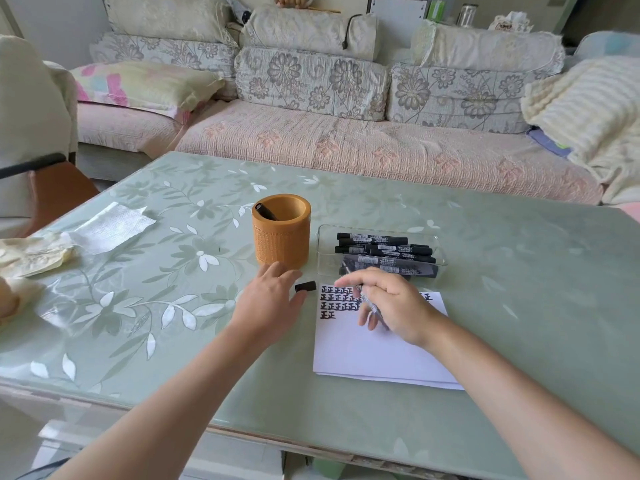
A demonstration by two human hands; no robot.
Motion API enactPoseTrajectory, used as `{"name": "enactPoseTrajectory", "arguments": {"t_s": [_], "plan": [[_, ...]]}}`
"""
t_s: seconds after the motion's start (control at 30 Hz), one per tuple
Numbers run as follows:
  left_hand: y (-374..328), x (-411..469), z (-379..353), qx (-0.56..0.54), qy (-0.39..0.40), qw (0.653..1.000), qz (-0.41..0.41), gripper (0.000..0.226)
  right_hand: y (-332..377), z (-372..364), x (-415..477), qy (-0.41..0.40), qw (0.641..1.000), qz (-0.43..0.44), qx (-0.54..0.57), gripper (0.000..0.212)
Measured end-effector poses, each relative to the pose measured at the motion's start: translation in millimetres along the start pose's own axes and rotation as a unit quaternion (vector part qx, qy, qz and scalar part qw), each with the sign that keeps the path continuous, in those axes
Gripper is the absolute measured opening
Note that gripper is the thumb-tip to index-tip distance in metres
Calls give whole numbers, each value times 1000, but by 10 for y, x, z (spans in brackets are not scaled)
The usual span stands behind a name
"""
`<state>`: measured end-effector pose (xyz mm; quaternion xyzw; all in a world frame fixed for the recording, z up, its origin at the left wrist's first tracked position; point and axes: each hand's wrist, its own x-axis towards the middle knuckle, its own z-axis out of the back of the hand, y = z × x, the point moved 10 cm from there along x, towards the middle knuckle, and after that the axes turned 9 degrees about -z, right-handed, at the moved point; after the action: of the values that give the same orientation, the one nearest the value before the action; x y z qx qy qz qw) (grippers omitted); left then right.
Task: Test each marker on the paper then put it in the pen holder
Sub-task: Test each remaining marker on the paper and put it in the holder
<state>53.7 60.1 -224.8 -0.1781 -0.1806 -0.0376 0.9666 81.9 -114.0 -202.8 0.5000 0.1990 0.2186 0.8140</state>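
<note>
One tested marker [266, 211] leans inside the pen holder [282, 237], so the task looks barely begun. Several more markers [384, 251] wait in a clear tray [320, 251] just right of the pen holder. The paper [374, 355] lies nearer the person and to the pen holder's right, its top rows filled with test strokes. The right hand [391, 303] pinches an uncapped marker [372, 306] over those strokes, held like a pen. Its cap [305, 286] lies on the table [519, 306] just in front of the pen holder. The left hand [270, 296], fingers loosely spread and gripping nothing, reaches beside the cap, probably to recap the marker.
</note>
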Motion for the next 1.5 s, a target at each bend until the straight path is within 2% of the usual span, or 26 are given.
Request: {"name": "enactPoseTrajectory", "arguments": {"t_s": [0.17, 0.33, 0.47, 0.63, 0.8, 0.93, 1.03, 1.17, 1.27, 1.4, 1.5], "plan": [[7, 10, 54, -46, -24, 999, -2, 18, -8, 56, 18, -35, 990, 5, -137, 25], [-112, -21, 240, -91, -74, 993, -23, 13, -34, 261, 25, -144, 971, 9, -189, 26], [-182, -47, 280, -106, -79, 990, -42, 13, 20, 317, 14, -176, 950, 15, -258, 25], [-292, -50, 273, -115, -66, 988, -79, 12, 16, 220, 40, -152, 948, 28, -278, 23], [-406, -42, 223, -124, -22, 985, -117, 12, 37, 125, 34, -114, 958, 39, -261, 22], [-438, -22, 232, -140, 2, 980, -140, 14, 65, 101, 17, -115, 960, 46, -251, 21], [-475, -26, 275, -134, 0, 977, -164, 20, 128, 101, -7, -141, 953, 54, -262, 16], [-467, -32, 353, -138, -24, 976, -166, 16, 221, 55, -10, -140, 951, 57, -269, 13], [-479, -52, 360, -137, -27, 976, -169, 17, 201, 21, 1, -104, 952, 37, -285, 11], [-507, -81, 267, -120, 2, 976, -179, 23, 149, -72, -20, -57, 933, 30, -353, 16], [-529, -65, 292, -119, 5, 975, -187, 18, 163, -109, 8, -44, 926, 25, -374, 21]]}}
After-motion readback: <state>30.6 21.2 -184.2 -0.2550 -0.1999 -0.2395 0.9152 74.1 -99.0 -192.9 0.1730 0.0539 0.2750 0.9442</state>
